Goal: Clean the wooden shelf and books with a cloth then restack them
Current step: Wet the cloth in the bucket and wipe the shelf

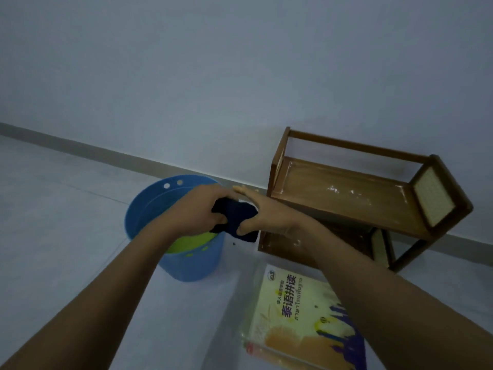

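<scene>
Books are lying stacked on the floor nearest the camera, the lower ones being cut off by the frame edge. Beyond them, a dark cloth is being held over a blue bucket — the left hand gripping it with curled fingers, the right hand pinching it, fingers extended. Wringing is judged in progress; wiping the wooden shelf — standing empty against the wall — is being called for next. Bucket contents cannot be told.

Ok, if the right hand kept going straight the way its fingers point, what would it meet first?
Probably the grey skirting and pale wall behind the round blue plastic bucket. The right hand, holding the dark blue cloth with the left hand, points up-left, passing left of the brown wooden shelf. Depth is unclear.
</scene>
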